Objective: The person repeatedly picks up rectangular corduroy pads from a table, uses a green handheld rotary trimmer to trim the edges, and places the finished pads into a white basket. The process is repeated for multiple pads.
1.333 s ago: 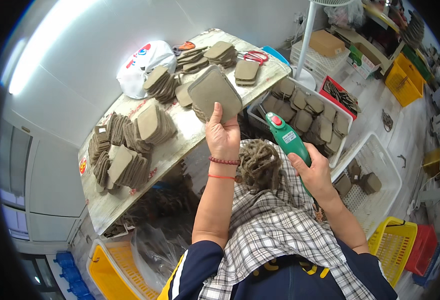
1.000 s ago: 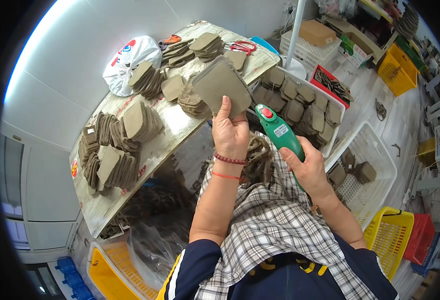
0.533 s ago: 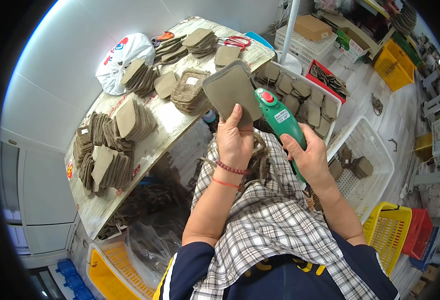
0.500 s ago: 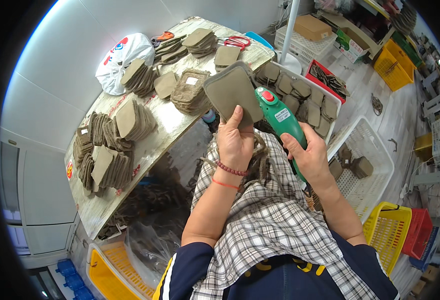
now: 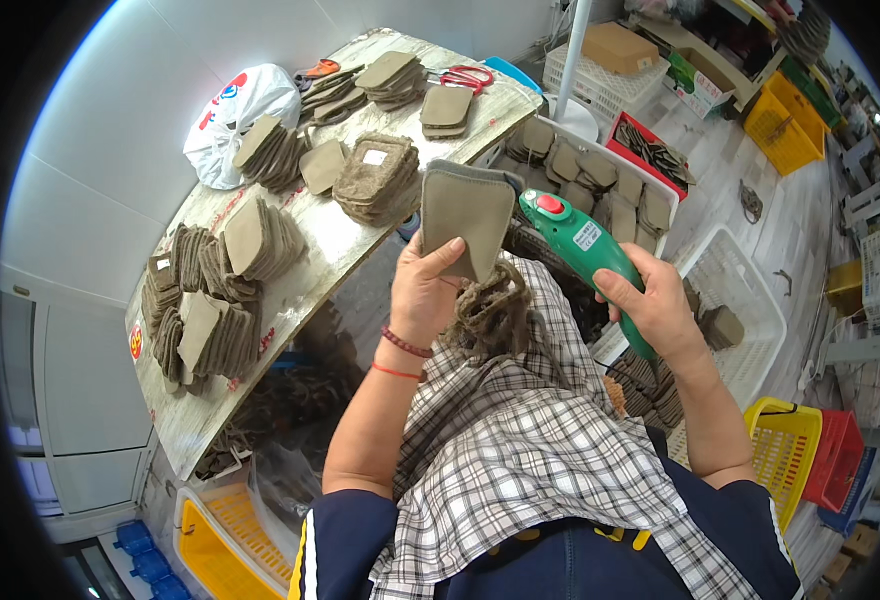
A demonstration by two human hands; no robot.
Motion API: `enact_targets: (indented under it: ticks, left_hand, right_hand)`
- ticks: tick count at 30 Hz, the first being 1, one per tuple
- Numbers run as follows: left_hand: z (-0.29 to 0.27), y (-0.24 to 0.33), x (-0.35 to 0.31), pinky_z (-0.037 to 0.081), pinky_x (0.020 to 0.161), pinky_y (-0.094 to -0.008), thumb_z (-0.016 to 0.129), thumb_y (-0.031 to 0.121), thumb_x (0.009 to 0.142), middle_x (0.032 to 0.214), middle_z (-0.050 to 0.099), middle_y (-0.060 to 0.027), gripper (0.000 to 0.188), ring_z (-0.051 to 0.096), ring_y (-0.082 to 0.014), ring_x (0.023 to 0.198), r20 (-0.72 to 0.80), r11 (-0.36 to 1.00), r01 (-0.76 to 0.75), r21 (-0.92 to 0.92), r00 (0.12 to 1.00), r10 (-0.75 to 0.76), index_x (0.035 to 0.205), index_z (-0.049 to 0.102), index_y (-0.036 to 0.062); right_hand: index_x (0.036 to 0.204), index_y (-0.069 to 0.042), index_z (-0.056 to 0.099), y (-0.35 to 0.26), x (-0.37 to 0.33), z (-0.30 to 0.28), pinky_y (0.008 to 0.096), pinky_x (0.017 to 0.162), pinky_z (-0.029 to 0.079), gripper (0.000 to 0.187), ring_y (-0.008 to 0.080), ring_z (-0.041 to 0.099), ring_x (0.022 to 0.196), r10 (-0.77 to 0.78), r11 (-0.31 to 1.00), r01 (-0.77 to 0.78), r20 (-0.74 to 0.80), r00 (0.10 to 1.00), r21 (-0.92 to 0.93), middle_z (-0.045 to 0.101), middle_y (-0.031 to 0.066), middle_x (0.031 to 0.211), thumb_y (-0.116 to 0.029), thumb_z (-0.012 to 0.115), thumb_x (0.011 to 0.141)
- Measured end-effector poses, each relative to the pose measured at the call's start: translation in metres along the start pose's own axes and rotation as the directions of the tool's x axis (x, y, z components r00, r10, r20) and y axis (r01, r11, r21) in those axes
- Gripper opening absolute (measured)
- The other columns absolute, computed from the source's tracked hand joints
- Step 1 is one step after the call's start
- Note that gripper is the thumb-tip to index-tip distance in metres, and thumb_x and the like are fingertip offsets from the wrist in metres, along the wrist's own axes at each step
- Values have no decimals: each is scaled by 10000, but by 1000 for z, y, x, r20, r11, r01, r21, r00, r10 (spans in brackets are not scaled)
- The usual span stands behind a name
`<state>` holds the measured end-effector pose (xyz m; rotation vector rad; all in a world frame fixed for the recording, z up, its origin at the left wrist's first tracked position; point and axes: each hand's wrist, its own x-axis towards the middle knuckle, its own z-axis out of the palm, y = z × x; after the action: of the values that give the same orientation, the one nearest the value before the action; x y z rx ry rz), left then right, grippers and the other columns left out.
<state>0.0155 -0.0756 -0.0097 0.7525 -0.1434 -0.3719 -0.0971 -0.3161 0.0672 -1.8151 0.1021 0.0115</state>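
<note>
The left grip point(image 5: 428, 288) pinches a flat, round-cornered tan pad point(image 5: 467, 213) just beyond the table's point(image 5: 332, 262) near edge; the right grip point(image 5: 652, 302) is wrapped around a green plastic tool point(image 5: 565, 232) bearing a small printed white label point(image 5: 587, 236). A fuzzy stack point(image 5: 380, 192) with a white tag point(image 5: 375, 157) lies by that edge.

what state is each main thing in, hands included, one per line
Left hand: gripping the pad, thumb on its face
Right hand: closed around the power tool
Khaki pad: held up, tilted
Green handheld power tool: held beside the pad; running or off, cannot tell
Brown strips: tangled
White plastic bag: bulging
Yellow basket: open-topped
</note>
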Motion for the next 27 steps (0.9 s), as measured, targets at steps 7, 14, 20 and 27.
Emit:
enact_targets:
  ticks: [7,14,20,27]
  left_hand:
    - [-10,32,3,542,780,-293,608,-77,834,1075,658,-83,375,644,-149,923,0,951,91,295,995,-95,1200,560,-10]
    - [-17,25,-2,543,787,-295,606,-90,825,1056,659,-93,378,652,-154,906,-22,902,199,384,978,-207,1192,558,-10]
    - [-9,26,-8,529,783,-276,620,-98,807,1038,661,-73,387,645,-136,891,-44,862,324,391,942,-334,1181,566,-15]
    - [-26,46,-4,498,790,-253,623,-110,778,993,654,-34,371,617,-94,841,-54,728,327,603,927,-371,1129,592,7]
  right_hand:
    - [1090,5,596,4,-12,-11,273,629,483,428,124,590,681,-35,981,43,48,998,-188,629,49,790,-332,702,849]
    - [1075,5,601,11,-11,4,290,664,493,416,157,616,708,-115,957,112,2,993,-267,654,114,821,-325,705,843]
    - [1041,3,605,19,-4,10,269,599,472,387,119,574,648,-56,983,59,20,998,-174,616,61,752,-331,687,862]
    - [967,-3,609,15,0,0,232,508,429,327,62,515,544,122,992,-119,165,979,-31,586,4,698,-309,673,868]
